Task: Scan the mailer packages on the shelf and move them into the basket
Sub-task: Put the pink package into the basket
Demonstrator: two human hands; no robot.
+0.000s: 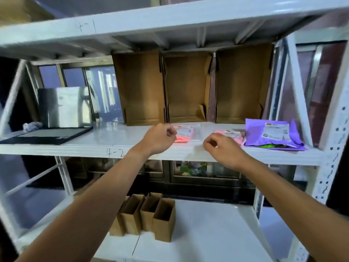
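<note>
Hiding pink mailers (pixel 186 131) partly, left hand (pixel 158 138) and right hand (pixel 223 149) curl.

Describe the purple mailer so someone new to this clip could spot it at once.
Find the white shelf marked 4-2 and follow it to its right end. The purple mailer lies flat there beside a pink mailer. It is far larger and has a white label on top.

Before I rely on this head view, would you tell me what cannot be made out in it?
Head view:
Left pink mailer: near end hidden behind the left hand.
Right pink mailer: partly behind the right hand.
Purple mailer label: text too small, blurred.
Basket: outside the frame.
Whether either hand grips anything: curled fingers hide it.
</note>
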